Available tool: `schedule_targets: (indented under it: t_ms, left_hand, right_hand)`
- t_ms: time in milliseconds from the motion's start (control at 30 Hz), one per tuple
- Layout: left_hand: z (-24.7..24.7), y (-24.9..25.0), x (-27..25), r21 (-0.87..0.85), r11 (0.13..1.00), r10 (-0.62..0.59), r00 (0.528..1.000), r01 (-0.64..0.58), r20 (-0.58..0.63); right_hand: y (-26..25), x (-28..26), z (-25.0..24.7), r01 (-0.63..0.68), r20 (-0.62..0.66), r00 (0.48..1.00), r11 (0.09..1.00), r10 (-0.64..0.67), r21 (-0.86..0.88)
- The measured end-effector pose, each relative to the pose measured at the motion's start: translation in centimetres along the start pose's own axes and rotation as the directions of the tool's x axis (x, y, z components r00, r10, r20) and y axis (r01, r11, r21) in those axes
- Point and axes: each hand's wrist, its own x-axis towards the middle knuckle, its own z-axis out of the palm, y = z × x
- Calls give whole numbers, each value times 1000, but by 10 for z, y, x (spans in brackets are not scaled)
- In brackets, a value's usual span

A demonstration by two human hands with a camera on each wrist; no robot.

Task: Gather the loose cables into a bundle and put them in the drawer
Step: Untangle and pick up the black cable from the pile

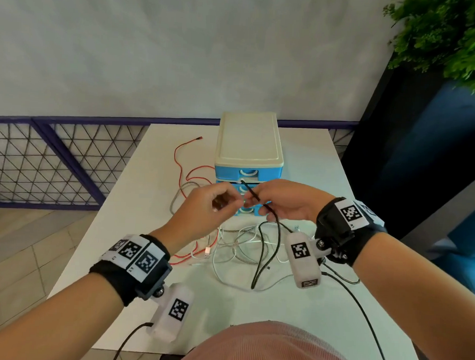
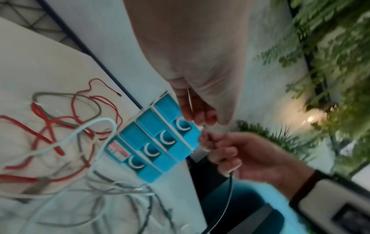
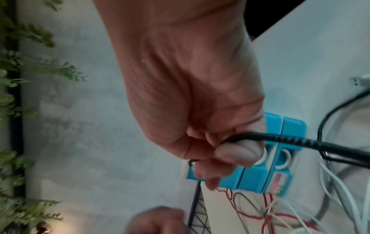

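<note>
Pink ribbed fabric of the person's clothing [image 1: 271, 349] fills the 6 o'clock edge of the head view, nearest the camera. Beyond it stands a white table [image 1: 112, 242], backed by a pale grey wall [image 1: 183, 39] with a purple-framed wire-mesh fence [image 1: 53, 156] at 9 o'clock and green foliage [image 1: 452, 39] over a dark blue planter [image 1: 414, 150] at 2 o'clock; tan floor tiles [image 1: 14, 264] show at 8 o'clock. At 12 o'clock on the table stands a blue drawer unit [image 1: 248, 155] with a cream top; its four drawers, each with a white curved handle, all appear pushed in, so no contents are visible. Loose cables lie on the table: a red cable [image 1: 180, 160] at 11 o'clock beside the unit, a grey braided cable [image 1: 175, 198] just below it, and white cables [image 1: 226, 262] tangled at centre. Above this tangle, in front of the drawers, the right hand [image 1: 284, 201] has its fingers curled round a black cable [image 1: 265, 253], which hangs in a loop down to the table. The left hand [image 1: 201, 213], close beside the right, has curled fingers with thumb and fingertips brought together; what they pinch cannot be told. Marker-tagged bands and white camera pods sit on both wrists.
</note>
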Motion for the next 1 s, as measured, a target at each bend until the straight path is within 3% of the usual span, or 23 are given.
schedule_targets:
  t_ms: [67, 100, 200, 300, 367, 433, 567, 633, 733, 900, 1000]
  left_hand:
    - [6, -13, -7, 119, 991, -78, 980, 57, 182]
    - [12, -18, -10, 205, 977, -113, 945, 51, 307]
    - [38, -32, -17, 421, 893, -165, 754, -159, 635]
    - [63, -50, -20, 521, 793, -271, 583, -317, 766]
    - [73, -54, -20, 540, 748, -292, 538, -387, 790]
    - [79, -56, -20, 544, 736, -268, 565, -403, 781]
    - [88, -63, -17, 616, 692, -253, 673, -377, 695]
    - [91, -66, -16, 655, 689, -304, 695, -312, 651]
    - [91, -67, -16, 670, 690, -323, 711, -274, 624]
    - [80, -78, -11, 544, 825, -299, 700, -151, 648]
    - [62, -66, 3, 454, 889, -246, 786, -49, 567]
  right_hand:
    - [0, -10, -8, 21, -49, 999, 998, -24, -56]
    - [-1, -14, -11, 34, -70, 997, 998, -37, -50]
    - [-5, -24, -17, 77, -128, 987, 991, -92, -113]
    - [-7, -31, -19, 129, -188, 968, 971, -168, -201]
    - [-5, -31, -19, 141, -219, 960, 976, -176, -164]
    - [-3, -29, -19, 158, -266, 947, 982, -181, -105]
    - [-4, -25, -17, 139, -349, 926, 990, -144, -39]
    - [-6, -25, -16, 136, -366, 923, 991, -120, 18]
    - [-2, -22, -15, 233, -356, 904, 971, -238, -57]
    - [1, -20, -23, 262, -403, 878, 964, -260, -53]
    - [1, -18, -28, 311, -428, 861, 950, -273, 21]
